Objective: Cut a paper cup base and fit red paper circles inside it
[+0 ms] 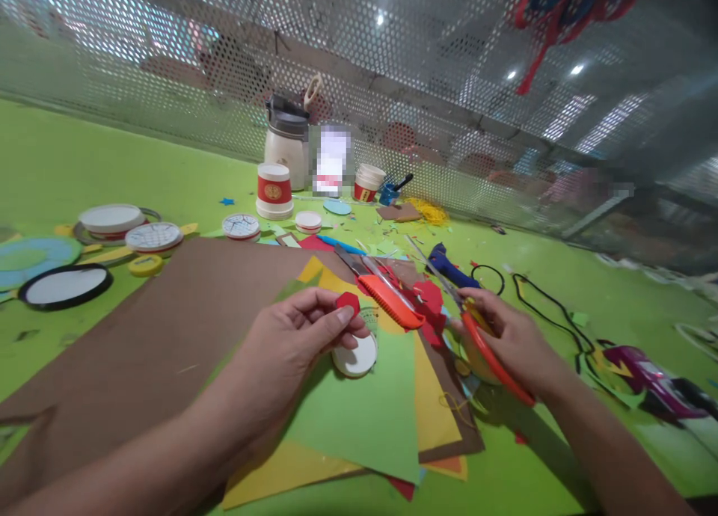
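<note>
Between thumb and fingers, my left hand [303, 325] pinches a small red paper piece [348, 303] with angular edges. Just below it a round white disc [356, 356] lies on a green paper sheet [364, 419]. My right hand [510, 336] grips red-handled scissors [493, 359], their blades pointing up and to the left, away from the red piece. Between the hands lies an orange utility knife [390, 299] with its blade out. Red paper scraps [431, 299] are beside the scissors.
Brown cardboard [224, 292] and yellow paper [437, 404] lie beneath the green sheet. Behind stand paper cups [274, 191], a jug [286, 142] and a blurred bright screen [332, 161]. A blue glue gun [452, 268] and a purple device [651, 378] with black cord are right; round lids [154, 237] are left.
</note>
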`<state>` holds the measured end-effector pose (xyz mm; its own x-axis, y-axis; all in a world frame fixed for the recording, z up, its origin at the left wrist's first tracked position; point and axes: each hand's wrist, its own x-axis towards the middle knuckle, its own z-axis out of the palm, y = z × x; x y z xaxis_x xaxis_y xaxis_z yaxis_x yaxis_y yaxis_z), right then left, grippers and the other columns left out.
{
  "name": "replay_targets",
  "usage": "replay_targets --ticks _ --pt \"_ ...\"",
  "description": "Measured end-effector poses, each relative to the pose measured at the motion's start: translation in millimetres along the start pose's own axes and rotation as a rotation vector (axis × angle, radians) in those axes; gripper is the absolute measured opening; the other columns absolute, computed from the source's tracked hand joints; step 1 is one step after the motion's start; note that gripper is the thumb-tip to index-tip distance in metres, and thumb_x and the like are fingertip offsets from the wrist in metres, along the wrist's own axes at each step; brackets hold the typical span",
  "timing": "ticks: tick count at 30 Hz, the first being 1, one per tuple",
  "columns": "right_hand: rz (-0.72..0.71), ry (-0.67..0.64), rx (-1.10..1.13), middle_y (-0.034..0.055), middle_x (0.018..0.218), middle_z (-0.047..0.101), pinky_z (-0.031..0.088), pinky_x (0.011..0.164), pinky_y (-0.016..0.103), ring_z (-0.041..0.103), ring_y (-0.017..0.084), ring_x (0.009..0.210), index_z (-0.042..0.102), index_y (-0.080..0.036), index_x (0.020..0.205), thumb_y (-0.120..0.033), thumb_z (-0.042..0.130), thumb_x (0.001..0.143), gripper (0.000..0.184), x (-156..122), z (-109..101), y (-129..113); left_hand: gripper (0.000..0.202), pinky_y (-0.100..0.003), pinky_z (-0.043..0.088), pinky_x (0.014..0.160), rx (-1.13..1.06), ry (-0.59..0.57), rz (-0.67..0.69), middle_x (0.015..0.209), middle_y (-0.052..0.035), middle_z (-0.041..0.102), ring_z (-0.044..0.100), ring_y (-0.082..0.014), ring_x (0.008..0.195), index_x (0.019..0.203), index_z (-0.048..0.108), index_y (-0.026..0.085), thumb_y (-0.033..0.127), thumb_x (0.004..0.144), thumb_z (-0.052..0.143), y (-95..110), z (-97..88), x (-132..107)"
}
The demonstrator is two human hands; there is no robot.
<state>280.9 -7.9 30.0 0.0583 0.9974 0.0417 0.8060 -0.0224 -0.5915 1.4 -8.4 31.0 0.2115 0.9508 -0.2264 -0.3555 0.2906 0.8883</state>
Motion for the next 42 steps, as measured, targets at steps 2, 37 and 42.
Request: replay_targets --ticks 2,37,42 --pt "0.012 -0.13 0.18 0.007 0.101 0.069 0.055 0.078 0.034 0.067 0.023 0.089 0.056 -0.021 0.122 -0.047 0.066 0.081 0.05 -7.4 -0.8 -8.5 0.017 -0.022 0.048 0.065 0.002 0.0 -0.013 0.073 -0.0013 0.07 0.06 -0.0117 0.068 0.077 0.066 0.017 0.031 0.077 0.075 -0.1 -0.1 -0.9" --pt "-0.413 -0.656 0.24 0.0028 0.091 0.057 0.043 0.067 0.023 0.049 0.015 0.075 0.052 -0.023 0.126 -0.064 0.048 0.089 0.055 -22.8 -11.7 -33.0 0.018 -0.019 0.049 0.055 0.133 -0.308 -0.009 0.065 -0.0019 0.071 0.061 -0.0093 0.055 0.077 0.061 0.014 0.026 0.09 0.059 3.0 -6.3 1.1" --pt "-0.365 -0.682 0.311 0.0018 0.09 0.056 0.041 0.064 0.022 0.049 0.014 0.074 0.051 -0.024 0.128 -0.067 0.052 0.084 0.062 -23.7 -9.4 -26.5 0.022 -0.02 0.049 0.052 0.164 -0.308 -0.036 0.063 -0.0026 0.071 0.06 -0.0099 0.051 0.073 0.063 0.014 0.028 0.089 0.06 4.2 -7.4 1.0"
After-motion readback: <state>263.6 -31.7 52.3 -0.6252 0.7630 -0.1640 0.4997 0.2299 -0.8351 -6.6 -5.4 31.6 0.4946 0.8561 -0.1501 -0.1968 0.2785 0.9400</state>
